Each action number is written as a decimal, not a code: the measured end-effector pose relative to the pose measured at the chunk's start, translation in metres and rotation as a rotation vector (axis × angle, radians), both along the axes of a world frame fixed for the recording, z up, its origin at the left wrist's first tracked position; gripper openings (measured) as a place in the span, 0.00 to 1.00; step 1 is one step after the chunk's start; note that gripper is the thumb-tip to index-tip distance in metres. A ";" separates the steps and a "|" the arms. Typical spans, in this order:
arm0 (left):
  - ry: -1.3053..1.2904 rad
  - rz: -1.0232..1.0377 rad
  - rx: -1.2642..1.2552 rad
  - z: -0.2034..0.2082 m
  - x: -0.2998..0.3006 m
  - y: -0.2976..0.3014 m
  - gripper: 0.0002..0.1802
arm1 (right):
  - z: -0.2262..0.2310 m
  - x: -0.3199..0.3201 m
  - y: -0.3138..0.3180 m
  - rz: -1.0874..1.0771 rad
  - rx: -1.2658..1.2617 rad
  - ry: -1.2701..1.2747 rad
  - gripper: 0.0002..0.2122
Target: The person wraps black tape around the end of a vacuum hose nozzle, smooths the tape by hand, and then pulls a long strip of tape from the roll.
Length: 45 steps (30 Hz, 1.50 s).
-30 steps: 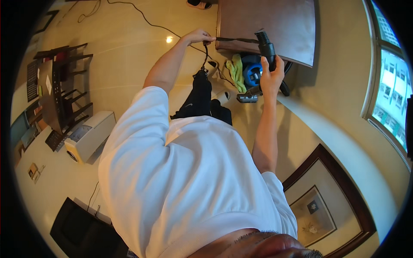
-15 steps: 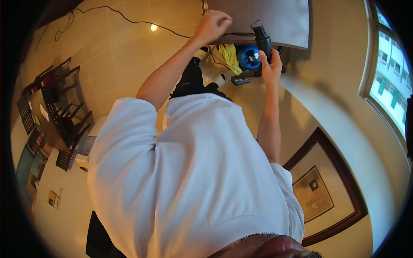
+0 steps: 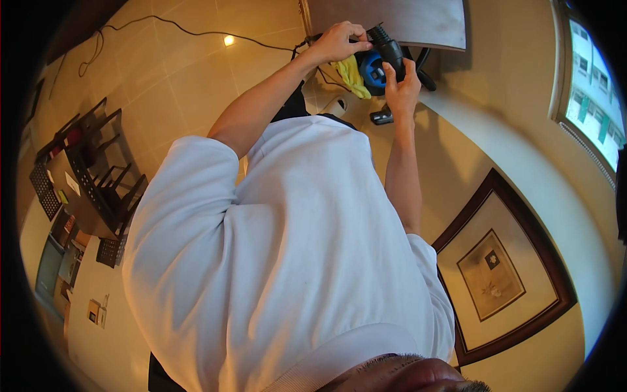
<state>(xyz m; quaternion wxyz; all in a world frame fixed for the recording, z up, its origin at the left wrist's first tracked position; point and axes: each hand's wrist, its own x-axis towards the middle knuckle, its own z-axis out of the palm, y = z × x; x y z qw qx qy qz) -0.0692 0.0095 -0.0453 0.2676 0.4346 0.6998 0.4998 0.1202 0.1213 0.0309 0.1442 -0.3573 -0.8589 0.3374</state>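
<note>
My right hand (image 3: 402,88) is wrapped round a black cylindrical piece (image 3: 389,53) with a ribbed upper end, held upright and tilted a little left. My left hand (image 3: 341,43) has come to its left side, thumb and fingers pinched close together by the ribbed end. What those fingertips hold is too small to make out. Behind and below the black piece are a round blue object (image 3: 372,69) with black parts, partly covered, and a yellow cloth (image 3: 353,78). A black floor-brush-like head (image 3: 381,116) shows beneath my right hand.
A grey-topped table (image 3: 398,19) stands just beyond my hands. A black cable (image 3: 196,30) runs across the tiled floor on the left. At the right are a wall with a framed picture (image 3: 491,274) and a window (image 3: 595,91). Dark chairs (image 3: 108,170) stand far left.
My left hand has moved right and down to the ribbed end of the black piece. My right hand has shifted slightly left and up, with the piece tilting left.
</note>
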 end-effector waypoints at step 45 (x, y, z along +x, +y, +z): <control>0.761 -0.375 0.027 0.006 -0.051 -0.030 0.35 | 0.066 0.103 0.014 0.112 -1.485 -0.086 0.17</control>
